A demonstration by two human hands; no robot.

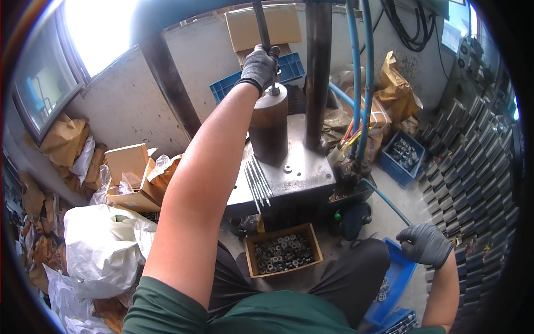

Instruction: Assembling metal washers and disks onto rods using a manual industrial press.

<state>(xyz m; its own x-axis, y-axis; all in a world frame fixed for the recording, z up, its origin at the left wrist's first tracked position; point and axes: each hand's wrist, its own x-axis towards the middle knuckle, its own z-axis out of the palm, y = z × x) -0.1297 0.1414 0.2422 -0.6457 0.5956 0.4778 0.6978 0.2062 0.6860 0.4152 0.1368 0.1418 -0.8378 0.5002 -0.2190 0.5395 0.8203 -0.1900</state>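
Cardboard box (250, 259) with dark metal rings (282, 253) inside sits at six o'clock; at four o'clock, the gloved right hand (427, 245) curls its fingers around the end of a blue lever (386, 202); slim silver rods (257, 181) lie side by side on the steel plate (312, 177), mid-dial; just beyond, toward twelve, a metal cylinder (268, 133) stands upright; over its top, the gloved left hand (259, 68) bends its fingers beside a dark shaft (261, 25), though I cannot tell what they hold; behind lies a blue crate (222, 92).
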